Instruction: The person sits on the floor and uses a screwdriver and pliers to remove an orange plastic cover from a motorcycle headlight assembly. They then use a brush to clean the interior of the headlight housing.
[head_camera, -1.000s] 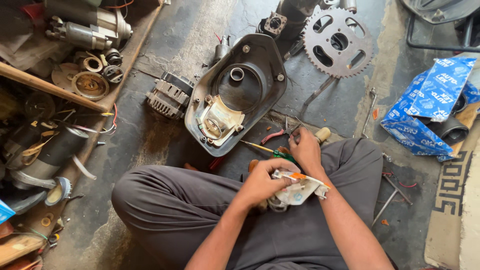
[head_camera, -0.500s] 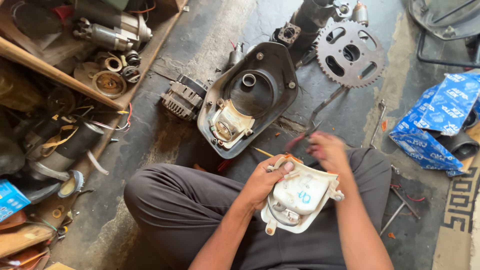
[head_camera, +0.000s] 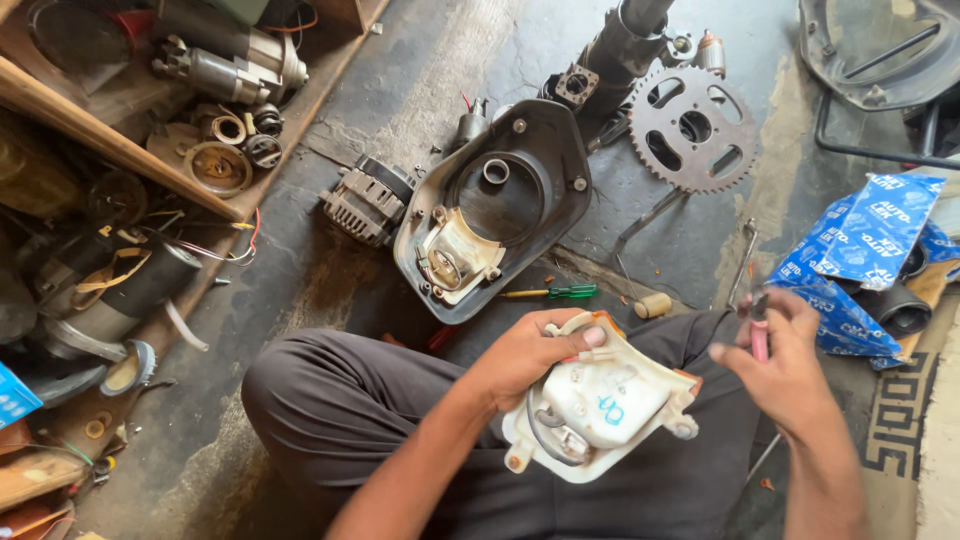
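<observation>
While the left hand (head_camera: 525, 355) is gripping the white lamp housing (head_camera: 600, 400) over the lap at six o'clock by one edge, the right hand (head_camera: 785, 365), closed round a pink-handled tool (head_camera: 758, 335), is risking jolting it loose.

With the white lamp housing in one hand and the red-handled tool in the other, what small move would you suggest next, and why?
Probably bring the right hand and its red-handled tool back over to the white lamp housing. The left hand grips the housing on the lap with its back and wire clip facing up, while the tool is held apart from it, to the right.
</observation>
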